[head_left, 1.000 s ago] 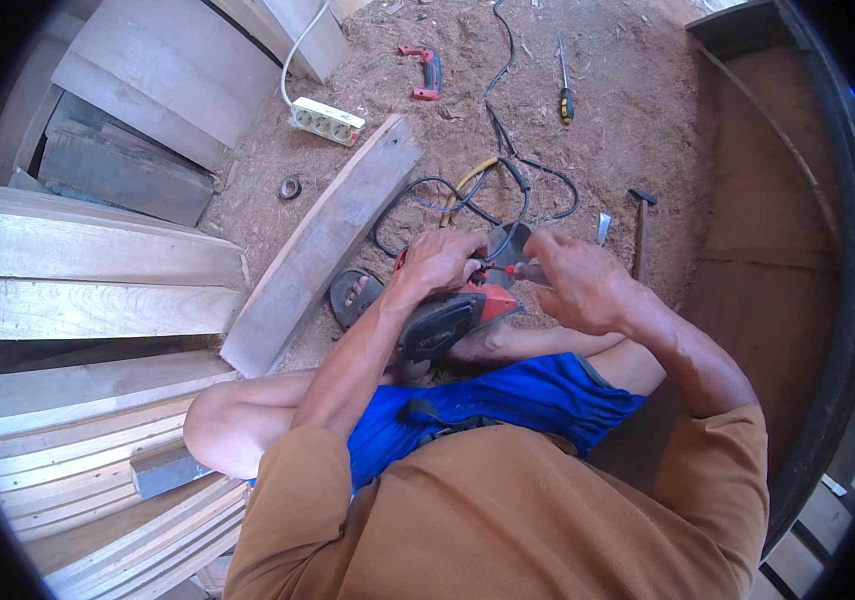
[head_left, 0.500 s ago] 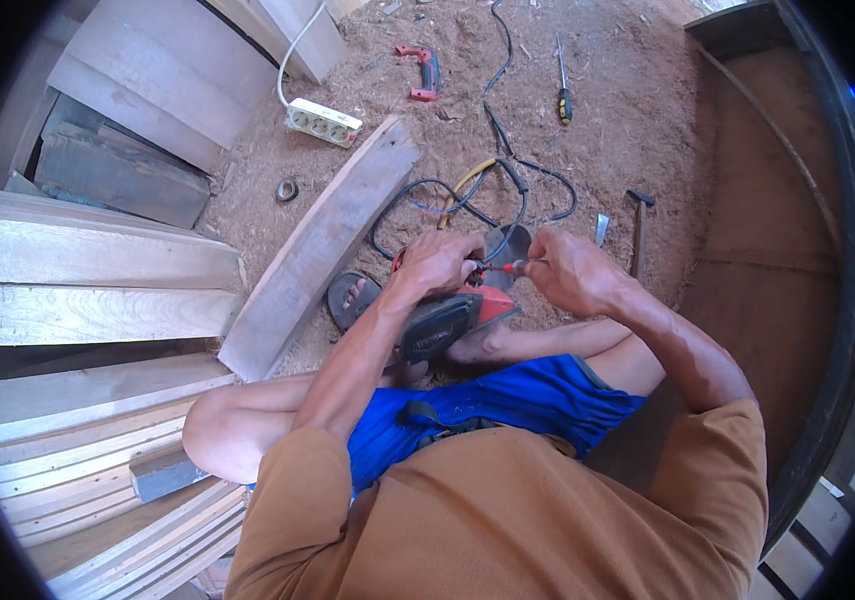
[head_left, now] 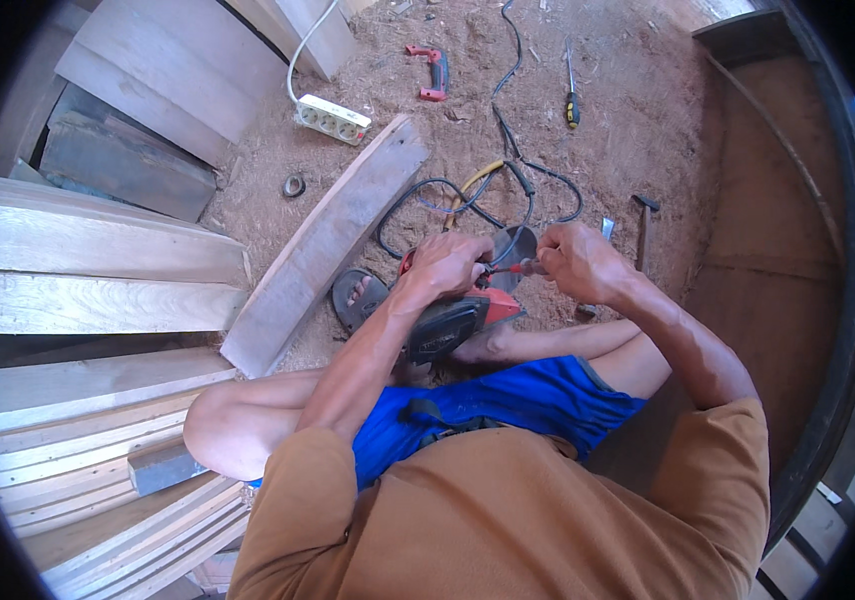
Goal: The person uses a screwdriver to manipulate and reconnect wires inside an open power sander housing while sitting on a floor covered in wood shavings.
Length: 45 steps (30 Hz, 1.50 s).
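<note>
Between my bent legs, a red and black electric planer (head_left: 445, 328) sits tilted, its upper part hidden by my left hand. My left hand (head_left: 451, 264) is closed over the top of the planer, thumb and fingertips near an opened spot with dark parts. From the right, my right hand (head_left: 580, 262) grips a screwdriver (head_left: 526, 268) with a red section toward its tip. Its shaft points left into the planer beside my left fingertips, and the handle is mostly inside my fist. Farther off on the ground lies a loose red and black handle piece (head_left: 436, 74).
A long wooden beam (head_left: 333, 240) lies diagonally at my left, near stacked planks (head_left: 98, 300). Beyond are a power strip (head_left: 333, 118), a tape roll (head_left: 294, 185), tangled cable (head_left: 508, 130), a yellow-black screwdriver (head_left: 573, 105) and a hammer (head_left: 645, 225). A curved dark-rimmed panel (head_left: 768, 270) stands right.
The whole view has shifted slightly. Both hands keep their places at the planer, with my right hand's grip on the screwdriver turned a little.
</note>
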{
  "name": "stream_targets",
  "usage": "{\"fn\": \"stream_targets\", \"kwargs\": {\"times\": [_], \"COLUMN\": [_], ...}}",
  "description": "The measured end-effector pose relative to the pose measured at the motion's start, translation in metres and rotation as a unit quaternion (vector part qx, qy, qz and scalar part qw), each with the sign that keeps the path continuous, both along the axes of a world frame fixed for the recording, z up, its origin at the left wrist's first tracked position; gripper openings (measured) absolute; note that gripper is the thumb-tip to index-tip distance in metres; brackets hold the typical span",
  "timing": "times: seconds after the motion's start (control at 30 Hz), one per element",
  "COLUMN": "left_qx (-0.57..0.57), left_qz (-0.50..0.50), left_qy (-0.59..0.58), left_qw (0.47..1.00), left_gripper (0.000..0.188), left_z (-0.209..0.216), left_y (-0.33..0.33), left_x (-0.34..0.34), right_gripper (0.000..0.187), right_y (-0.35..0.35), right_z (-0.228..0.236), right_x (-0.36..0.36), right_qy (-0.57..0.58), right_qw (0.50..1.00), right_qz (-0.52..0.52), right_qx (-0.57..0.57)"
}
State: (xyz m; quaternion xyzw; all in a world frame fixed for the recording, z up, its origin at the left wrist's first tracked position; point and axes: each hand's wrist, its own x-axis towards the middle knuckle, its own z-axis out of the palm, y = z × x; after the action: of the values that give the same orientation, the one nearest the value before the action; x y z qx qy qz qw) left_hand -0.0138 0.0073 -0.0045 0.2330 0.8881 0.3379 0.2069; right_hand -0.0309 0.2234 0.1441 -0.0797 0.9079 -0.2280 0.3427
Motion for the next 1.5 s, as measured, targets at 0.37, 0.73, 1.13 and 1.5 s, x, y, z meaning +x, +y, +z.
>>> {"fn": "stream_targets", "kwargs": {"times": [0.37, 0.73, 1.13, 1.5], "left_qx": [0.006, 0.007, 0.016, 0.036], "left_qz": [0.003, -0.004, 0.001, -0.017], "left_qy": [0.003, 0.002, 0.021, -0.023], "left_qw": [1.000, 1.000, 1.000, 0.999], "left_gripper": [0.025, 0.024, 0.020, 0.034], "left_z": [0.002, 0.001, -0.001, 0.008], "left_y": [-0.003, -0.005, -0.001, -0.012], "left_x": [-0.001, -0.001, 0.000, -0.005], "right_gripper": [0.034, 0.028, 0.030, 0.031], "right_y": [0.001, -0.006, -0.002, -0.005], "right_z": [0.030, 0.026, 0.011, 0.031], "right_x": [0.023, 0.021, 0.027, 0.030], "right_qy": [0.112, 0.031, 0.092, 0.165], "right_qw": [0.948, 0.995, 0.981, 0.957], "right_qz": [0.290, 0.075, 0.171, 0.237], "right_qx": [0.059, 0.059, 0.022, 0.009]}}
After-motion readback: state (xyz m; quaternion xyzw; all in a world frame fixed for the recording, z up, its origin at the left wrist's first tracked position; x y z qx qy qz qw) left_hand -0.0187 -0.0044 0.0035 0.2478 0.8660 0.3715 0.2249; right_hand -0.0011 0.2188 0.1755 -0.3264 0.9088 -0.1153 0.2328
